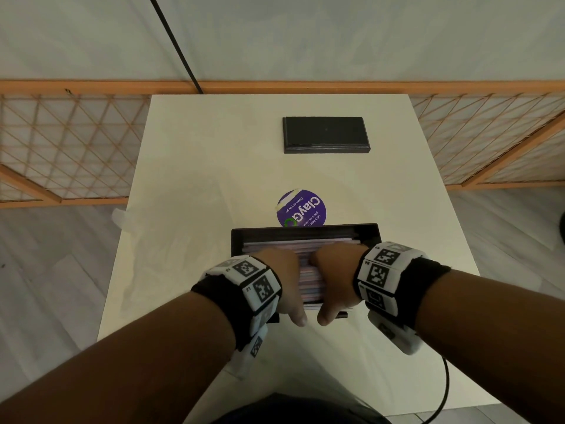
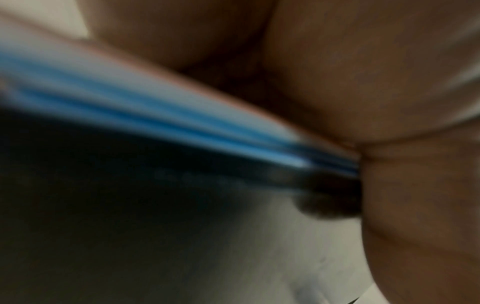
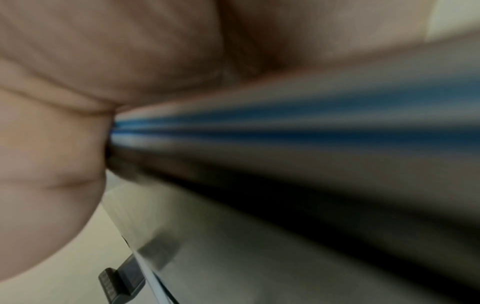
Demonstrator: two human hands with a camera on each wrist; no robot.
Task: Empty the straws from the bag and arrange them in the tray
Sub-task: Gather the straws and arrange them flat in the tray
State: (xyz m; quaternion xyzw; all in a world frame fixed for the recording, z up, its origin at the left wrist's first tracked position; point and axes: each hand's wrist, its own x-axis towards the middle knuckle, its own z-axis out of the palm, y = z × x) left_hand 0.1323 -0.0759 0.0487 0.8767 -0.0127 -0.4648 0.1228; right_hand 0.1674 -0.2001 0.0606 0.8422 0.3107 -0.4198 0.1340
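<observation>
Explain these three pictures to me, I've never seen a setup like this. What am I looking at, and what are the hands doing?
There is no machine here. A person wears one camera on the head and one on each wrist. The large picture is the head view, looking down at a white table. The patterned bands sit on the wrists. The two blurry close-ups come from the wrist cameras, each looking along a palm.

The left hand and right hand both grip a stack of cards that sits in an open black box. Farther back lie a round purple sticker and what looks like the box's flat black lid. The blue and white stripes in the close-ups are the card edges against the palms.
</observation>
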